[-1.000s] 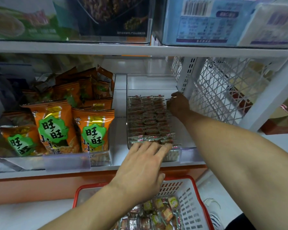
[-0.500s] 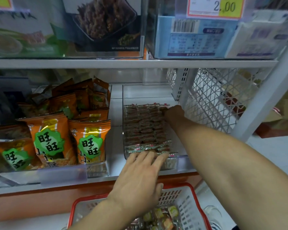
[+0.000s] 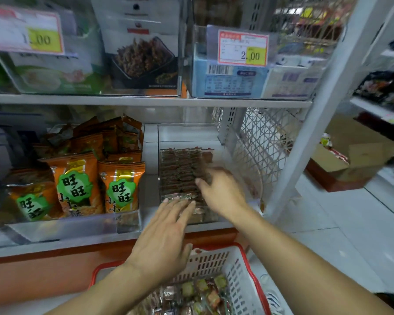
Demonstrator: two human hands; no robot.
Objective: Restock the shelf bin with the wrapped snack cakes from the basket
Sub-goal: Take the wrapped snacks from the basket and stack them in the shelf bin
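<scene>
I note orange snack bags (image 3: 121,185) at 9 o'clock. My left hand (image 3: 163,242) lies flat, fingers straight, on the snack cakes (image 3: 180,171) filling the shelf bin (image 3: 187,135). Right hand (image 3: 221,192), blurred: grip unclear. Basket (image 3: 239,267) at 6 o'clock holds more.

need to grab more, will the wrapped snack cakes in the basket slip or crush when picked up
The snack cakes have glossy film wrappers, so probably slippery. They look small, so likely light. They lie loose and jumbled in the basket, so a handful may shift or spill; soft cake could dent if squeezed.
</scene>
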